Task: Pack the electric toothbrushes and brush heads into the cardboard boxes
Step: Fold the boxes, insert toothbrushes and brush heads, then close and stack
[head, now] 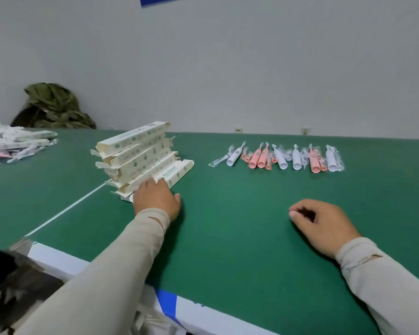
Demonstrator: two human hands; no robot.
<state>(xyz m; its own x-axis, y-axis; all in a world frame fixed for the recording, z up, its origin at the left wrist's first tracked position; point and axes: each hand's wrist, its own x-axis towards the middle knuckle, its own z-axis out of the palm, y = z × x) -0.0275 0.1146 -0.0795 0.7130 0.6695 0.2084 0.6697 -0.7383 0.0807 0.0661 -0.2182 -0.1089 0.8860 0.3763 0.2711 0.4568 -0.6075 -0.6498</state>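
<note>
A leaning stack of several long cream cardboard boxes point(140, 153) with open end flaps stands on the green table, left of centre. My left hand point(156, 198) lies on the near end of the lowest box point(173, 174), fingers over it. A row of several white and pink electric toothbrushes point(281, 158) with bagged brush heads lies at the back right. My right hand point(322, 226) rests on the table in front of that row, fingers loosely curled, holding nothing.
The green table point(228, 226) has a white and blue front edge. At the far left lies a pile of packed boxes and loose toothbrushes point(15, 143). A green camouflage bundle point(56, 107) sits against the grey wall behind.
</note>
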